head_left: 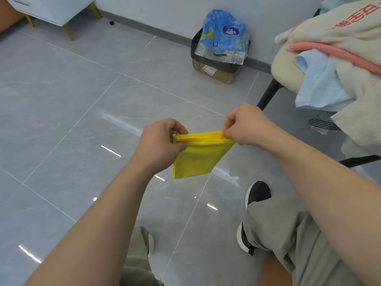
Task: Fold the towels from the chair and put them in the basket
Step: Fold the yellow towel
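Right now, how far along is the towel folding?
Done: the yellow towel is already folded small. In hand: the left hand and right hand pinch its top corners. Left: a light blue towel and a cream towel lie unfolded on the chair; no basket is in view.

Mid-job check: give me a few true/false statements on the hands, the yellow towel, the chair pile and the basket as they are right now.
1. The left hand and right hand each pinch the top edge of the yellow towel. True.
2. The yellow towel lies on the floor. False: it hangs in the air between the hands.
3. Towels lie on the chair, among them a light blue towel. True.
4. The basket stands beside the chair. False: no basket is in view; only a cardboard box stands by the wall.
5. The yellow towel is spread in a single layer. False: it is folded, with layers showing at its top edge.
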`<state>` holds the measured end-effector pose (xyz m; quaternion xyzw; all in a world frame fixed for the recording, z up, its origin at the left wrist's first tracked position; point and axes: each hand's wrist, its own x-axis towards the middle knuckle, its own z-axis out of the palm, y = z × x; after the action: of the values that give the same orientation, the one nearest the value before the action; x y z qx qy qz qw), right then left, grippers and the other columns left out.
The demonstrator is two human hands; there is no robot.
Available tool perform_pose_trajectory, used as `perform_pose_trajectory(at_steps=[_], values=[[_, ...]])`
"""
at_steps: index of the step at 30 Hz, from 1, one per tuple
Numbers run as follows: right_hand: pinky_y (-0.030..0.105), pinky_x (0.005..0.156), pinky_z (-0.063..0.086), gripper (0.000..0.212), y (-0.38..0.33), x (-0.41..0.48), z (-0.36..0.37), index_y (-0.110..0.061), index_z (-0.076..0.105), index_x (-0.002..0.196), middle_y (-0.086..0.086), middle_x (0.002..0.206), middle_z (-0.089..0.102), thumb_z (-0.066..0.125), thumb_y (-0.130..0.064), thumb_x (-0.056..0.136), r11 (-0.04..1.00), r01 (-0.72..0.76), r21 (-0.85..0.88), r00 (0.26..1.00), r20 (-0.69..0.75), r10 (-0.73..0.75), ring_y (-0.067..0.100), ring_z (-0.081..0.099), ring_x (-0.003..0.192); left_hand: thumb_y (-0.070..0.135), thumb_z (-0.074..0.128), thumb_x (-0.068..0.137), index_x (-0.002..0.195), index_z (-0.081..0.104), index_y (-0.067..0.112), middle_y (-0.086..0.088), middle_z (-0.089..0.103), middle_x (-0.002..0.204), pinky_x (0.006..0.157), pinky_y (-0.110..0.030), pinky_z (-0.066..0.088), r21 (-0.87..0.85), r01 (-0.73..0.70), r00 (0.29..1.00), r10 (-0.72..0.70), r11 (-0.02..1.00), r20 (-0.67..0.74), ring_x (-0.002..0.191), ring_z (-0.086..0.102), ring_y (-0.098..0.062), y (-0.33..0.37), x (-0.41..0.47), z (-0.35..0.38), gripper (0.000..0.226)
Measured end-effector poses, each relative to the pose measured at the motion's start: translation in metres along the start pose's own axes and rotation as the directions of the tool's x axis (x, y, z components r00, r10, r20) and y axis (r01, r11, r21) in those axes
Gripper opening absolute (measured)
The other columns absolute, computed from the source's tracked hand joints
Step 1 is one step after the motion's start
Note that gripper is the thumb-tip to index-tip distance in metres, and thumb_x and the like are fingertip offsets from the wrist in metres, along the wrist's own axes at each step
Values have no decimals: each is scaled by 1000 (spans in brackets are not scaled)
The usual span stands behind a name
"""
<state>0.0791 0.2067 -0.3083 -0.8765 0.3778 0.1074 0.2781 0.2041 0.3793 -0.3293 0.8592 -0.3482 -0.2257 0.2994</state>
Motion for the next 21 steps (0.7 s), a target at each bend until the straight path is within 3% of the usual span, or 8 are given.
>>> perform_pose_trajectory(at_steps=[5,9,14,18,21], values=[[30,68,58,35,-1,-1,0,-21,75,73,-1,75,65,52,2,84,1000,23,2,998,50,-23,17,62,65,8,75,78,91,70,25,2,68,79,72,-32,56,-117,48,998,-51,992,-24,69,61,-11,-5,1,2,22],[25,73,48,39,1,3,3,-25,81,91,-1,93,71,50,-2,87,990,93,-108,995,55,-88,13,56,75,9,71,80,91,69,28,3,62,76,64,-30,48,-139,96,989,-110,986,-97,69,56,-14,-9,5,-1,22],[21,57,43,27,3,-1,7,-24,78,105,-12,74,60,57,-16,89,967,185,-177,975,156,-158,8,56,70,9,67,82,94,69,27,11,60,72,60,-22,42,-191,123,985,-143,974,-93,66,55,-7,-8,4,-3,22],[27,66,46,21,9,2,13,-27,67,108,-4,98,60,68,-25,86,961,199,-191,974,151,-172,17,57,91,9,67,83,94,68,29,10,59,71,56,-22,40,-142,78,991,-93,987,-97,66,55,-9,-6,2,-3,23],[39,84,50,50,14,5,18,-30,49,115,-1,120,54,79,-40,76,963,228,-144,970,120,-212,22,51,107,10,68,84,96,66,30,4,66,81,62,-25,46,-93,16,997,-23,996,-74,77,61,-12,-5,1,-2,24]])
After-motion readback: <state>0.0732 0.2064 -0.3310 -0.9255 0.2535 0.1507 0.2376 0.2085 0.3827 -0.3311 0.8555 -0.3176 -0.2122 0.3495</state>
